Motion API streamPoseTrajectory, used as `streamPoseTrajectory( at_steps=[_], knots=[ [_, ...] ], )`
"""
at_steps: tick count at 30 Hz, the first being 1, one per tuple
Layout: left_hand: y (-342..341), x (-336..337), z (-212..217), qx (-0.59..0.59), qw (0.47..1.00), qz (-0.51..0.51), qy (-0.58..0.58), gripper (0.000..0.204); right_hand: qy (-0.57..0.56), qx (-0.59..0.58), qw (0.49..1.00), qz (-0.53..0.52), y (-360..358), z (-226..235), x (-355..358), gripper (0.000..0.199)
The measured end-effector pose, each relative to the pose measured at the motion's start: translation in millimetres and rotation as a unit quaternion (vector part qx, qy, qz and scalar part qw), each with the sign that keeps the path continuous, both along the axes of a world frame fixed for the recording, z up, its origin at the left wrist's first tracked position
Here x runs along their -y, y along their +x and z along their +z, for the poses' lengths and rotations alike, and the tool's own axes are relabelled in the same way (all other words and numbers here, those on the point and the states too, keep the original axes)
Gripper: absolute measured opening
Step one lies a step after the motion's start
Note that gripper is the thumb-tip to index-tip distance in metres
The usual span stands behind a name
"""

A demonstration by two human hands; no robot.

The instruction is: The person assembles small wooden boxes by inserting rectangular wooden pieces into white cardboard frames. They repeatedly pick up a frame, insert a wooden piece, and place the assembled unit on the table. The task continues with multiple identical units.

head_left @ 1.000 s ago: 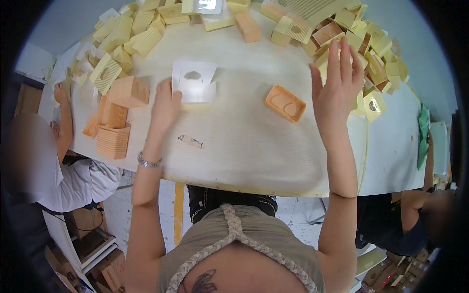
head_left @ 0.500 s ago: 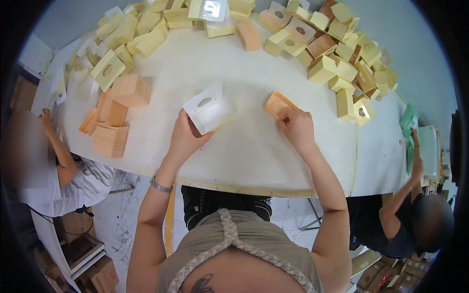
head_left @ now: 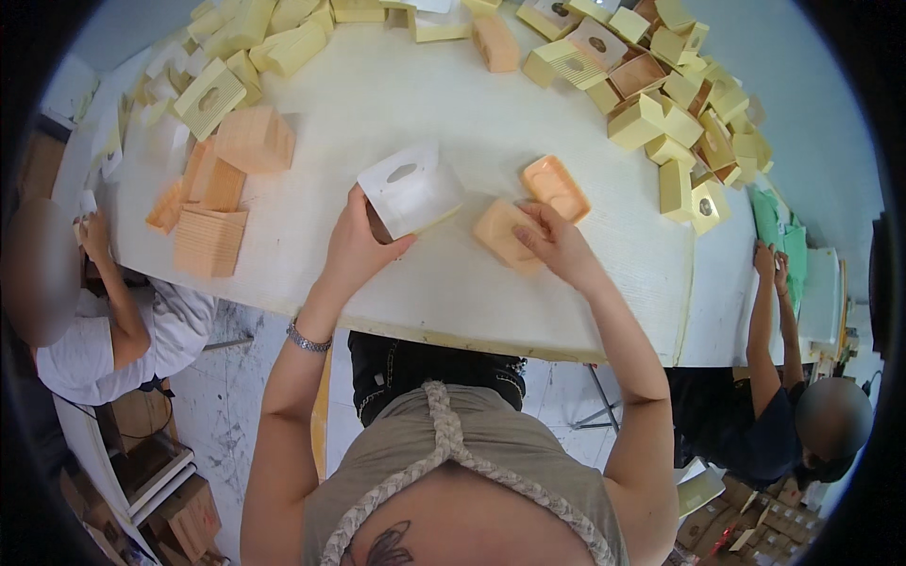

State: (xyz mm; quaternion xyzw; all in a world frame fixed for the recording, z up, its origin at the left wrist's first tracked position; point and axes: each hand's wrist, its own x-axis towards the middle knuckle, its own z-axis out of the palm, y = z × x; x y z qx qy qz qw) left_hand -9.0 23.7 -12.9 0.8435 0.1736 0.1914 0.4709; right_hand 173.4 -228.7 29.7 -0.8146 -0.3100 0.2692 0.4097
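Observation:
My left hand (head_left: 363,234) grips an open white cardboard box (head_left: 412,193) with an oval cutout, tilted above the table. Its fingers wrap the box's left side and the thumb lies along the near edge. My right hand (head_left: 559,247) is closed on a rounded peach bar (head_left: 500,231), which looks like soap, just right of the box. A thin gap separates the bar from the box. Beyond the right hand lies a shallow orange tray-like piece (head_left: 559,189) on the table. The fingers under the bar are hidden.
On the left stand wood-patterned orange boxes (head_left: 255,140). Piles of pale yellow boxes (head_left: 678,118) line the far edge. One orange box (head_left: 495,43) stands at the back of the white table (head_left: 377,113). Co-workers sit at both sides, one handling green material (head_left: 776,231).
My right hand has lifted the peach bar off the orange piece and moved it left and nearer, toward the box. The left hand still holds the white box in about the same place.

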Motion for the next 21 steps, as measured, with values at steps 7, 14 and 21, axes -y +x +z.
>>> streamPoseTrajectory(
  at_steps=[7, 14, 21],
  knots=[
    [-6.7, -1.1, 10.7, -0.036, 0.999, 0.004, -0.013, 0.087, -0.053, 0.433, 0.892, 0.116, -53.7, -0.2, 6.0, 0.054],
    [-5.8, 1.5, 26.6, -0.055, 0.996, -0.052, -0.053, 0.098, 0.039, 0.518, 0.816, 0.253, -45.7, 72.0, -52.7, 0.043],
    [-7.4, -6.8, 20.7, -0.037, 0.998, -0.052, -0.026, 0.1, 0.042, 0.51, 0.8, 0.314, -27.5, 25.0, -86.8, 0.043]
  ],
)
